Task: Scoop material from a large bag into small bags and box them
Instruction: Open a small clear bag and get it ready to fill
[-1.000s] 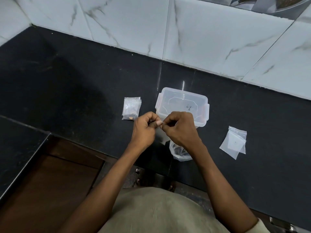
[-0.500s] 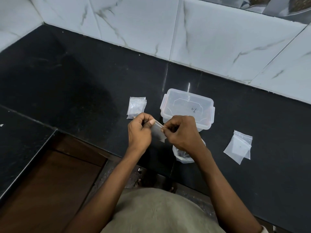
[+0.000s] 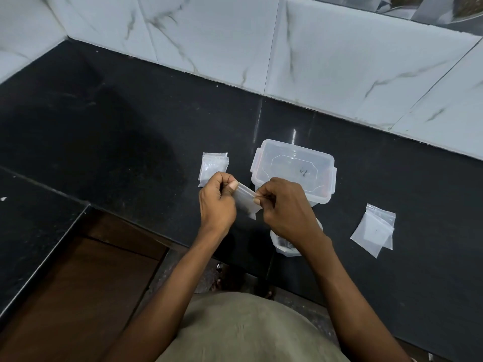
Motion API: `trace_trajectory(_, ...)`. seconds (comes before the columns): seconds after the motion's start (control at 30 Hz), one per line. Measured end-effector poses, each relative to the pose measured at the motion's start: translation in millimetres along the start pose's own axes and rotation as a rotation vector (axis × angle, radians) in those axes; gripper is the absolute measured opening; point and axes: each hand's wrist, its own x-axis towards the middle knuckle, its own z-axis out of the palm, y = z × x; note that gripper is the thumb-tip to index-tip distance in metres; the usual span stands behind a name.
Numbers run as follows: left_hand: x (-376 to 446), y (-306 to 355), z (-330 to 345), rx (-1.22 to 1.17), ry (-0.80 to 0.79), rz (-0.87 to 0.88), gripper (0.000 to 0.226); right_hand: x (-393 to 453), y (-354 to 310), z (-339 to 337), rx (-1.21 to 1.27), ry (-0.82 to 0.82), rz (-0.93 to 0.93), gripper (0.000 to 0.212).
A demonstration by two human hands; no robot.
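Two hands pinch one small bag at centre frame

The left hand [image 3: 217, 202] and right hand [image 3: 286, 207] each pinch an end of the small bag [image 3: 245, 201], held above the black counter [image 3: 130, 142]; one lidded clear box [image 3: 294, 169] sits behind, two-bag stacks lie at centre-left [image 3: 213, 167] and right [image 3: 373, 229], and one large bag [image 3: 283, 245] shows below the right wrist

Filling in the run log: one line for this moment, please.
left hand pinches small bag | right hand pinches it too | box lidded | countertop
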Motion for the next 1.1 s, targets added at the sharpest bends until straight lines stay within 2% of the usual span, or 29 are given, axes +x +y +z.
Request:
trace_trajectory(0.4, 13.7, -20.3, -10.9, -0.064, 0.043, -0.086, 0.018, 2.7, 1.3, 7.9, -0.007, -0.022, 0.022, 0.008)
trace_trajectory(0.7, 27.5, -27.1, -30.5, -0.145, -0.085, -0.072, 0.018, 21.0, -6.2, 16.2, -0.069, -0.126, 0.047, 0.003)
trace_trajectory(0.93, 42.9, -46.7, -47.0, -0.22, 0.009, -0.242, 0.022, 65.4, -32.1, 40.9, -0.279, -0.265, 0.079, 0.013)
trace_trajectory(1.03, 51.5, -54.5, -50.8, -0.215, 0.072, -0.242, 0.022, 86.3, -48.0, 52.9, -0.385, -0.268, 0.091, 0.024)
trace_trajectory(1.1, 53.6, -56.8, -53.0, -0.129, 0.153, -0.195, 0.031, 98.4, -54.1, 61.4, -0.45, -0.284, 0.091, 0.028)
